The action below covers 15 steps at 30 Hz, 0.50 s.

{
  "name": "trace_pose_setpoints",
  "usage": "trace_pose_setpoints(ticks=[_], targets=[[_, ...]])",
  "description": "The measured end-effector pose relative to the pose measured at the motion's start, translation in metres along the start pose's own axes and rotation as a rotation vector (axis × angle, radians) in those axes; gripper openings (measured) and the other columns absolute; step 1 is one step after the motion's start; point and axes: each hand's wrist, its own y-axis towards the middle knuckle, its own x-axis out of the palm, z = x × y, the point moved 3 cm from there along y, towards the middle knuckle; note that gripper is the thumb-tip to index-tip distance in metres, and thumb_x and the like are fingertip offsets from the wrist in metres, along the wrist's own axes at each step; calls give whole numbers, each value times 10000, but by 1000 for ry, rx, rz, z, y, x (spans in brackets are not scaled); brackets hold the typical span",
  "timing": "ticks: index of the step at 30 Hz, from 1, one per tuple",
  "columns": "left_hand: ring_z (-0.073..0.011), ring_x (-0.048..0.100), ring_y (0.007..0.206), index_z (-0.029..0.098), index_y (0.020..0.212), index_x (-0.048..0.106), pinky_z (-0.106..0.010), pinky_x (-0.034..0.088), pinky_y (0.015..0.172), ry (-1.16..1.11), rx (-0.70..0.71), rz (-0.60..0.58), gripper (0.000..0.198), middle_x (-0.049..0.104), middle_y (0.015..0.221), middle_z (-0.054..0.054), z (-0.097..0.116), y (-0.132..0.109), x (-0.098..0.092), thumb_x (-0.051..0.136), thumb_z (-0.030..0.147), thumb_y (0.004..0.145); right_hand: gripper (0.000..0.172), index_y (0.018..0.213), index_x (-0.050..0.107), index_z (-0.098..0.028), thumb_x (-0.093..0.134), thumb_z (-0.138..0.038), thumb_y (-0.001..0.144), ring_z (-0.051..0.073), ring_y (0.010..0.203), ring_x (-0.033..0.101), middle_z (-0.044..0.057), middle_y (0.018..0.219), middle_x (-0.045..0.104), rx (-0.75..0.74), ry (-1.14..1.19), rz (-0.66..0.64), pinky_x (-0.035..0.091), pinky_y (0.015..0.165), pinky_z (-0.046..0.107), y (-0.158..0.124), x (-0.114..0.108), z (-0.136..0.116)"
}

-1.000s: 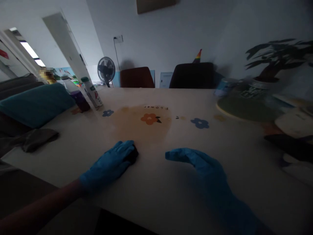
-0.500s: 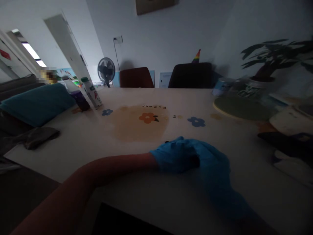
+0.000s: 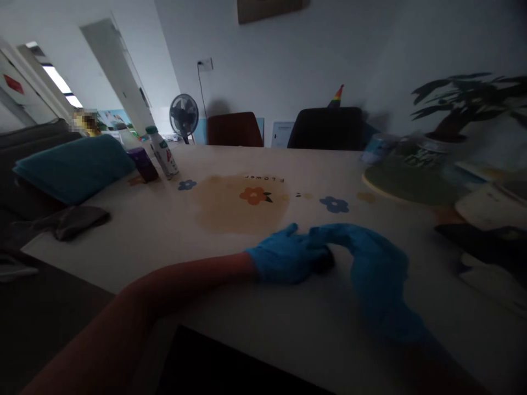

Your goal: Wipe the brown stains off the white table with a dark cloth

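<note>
The dark object (image 3: 324, 262) sits low over the table (image 3: 230, 323), near the middle of its close side, under the fingers of my left hand (image 3: 286, 255); it is too dim for me to tell what it is. I have that hand in a blue glove, palm down and grasping the object, with the forearm slanting in over the near edge. My right hand (image 3: 366, 255), also gloved, arches with its fingers bent toward the left one, their tips at its knuckles. I can't tell whether they touch, or whether it grips anything.

To my left, tabletop runs to a grey cloth (image 3: 80, 220) at the corner. Ahead, room reaches past the printed flowers, a bottle (image 3: 164, 156) standing far left. On the right, a green mat (image 3: 407, 184) bounds the space.
</note>
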Motion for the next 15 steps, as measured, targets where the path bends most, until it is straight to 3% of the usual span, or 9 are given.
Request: trace_pose_setpoints(ticks=[3,9,12,15], targets=[[-391,668,1645,223,1728,672,-753,296,1533,34,-189,-8,564,600,1859,-164,-25,-69,-10,638,275,1167,371,826,955,-273,655,-450,955,353,1013,921,89,987,939,-76,50,-74,739,1100,577,-5,4,-10],[-384,554,1760,280,1783,609,-753,193,1540,116,-713,66,649,516,1937,-130,-90,-211,-28,519,293,1141,343,871,961,-291,703,-447,1034,347,1012,941,66,969,942,-124,74,-139,732,1165,608,-12,7,-5],[-422,551,1751,273,1752,640,-790,270,1489,137,-860,169,643,586,1882,-148,-119,-254,-42,539,343,1121,349,874,965,-288,709,-460,1037,350,997,943,71,973,943,-109,59,-161,752,1127,605,-13,8,-3],[-382,595,1700,274,1675,689,-746,374,1453,117,-879,230,588,662,1818,-104,-140,-270,-54,512,388,1126,359,861,963,-282,691,-430,1043,345,1022,942,75,973,942,-83,38,-147,747,1140,580,-14,8,-6]])
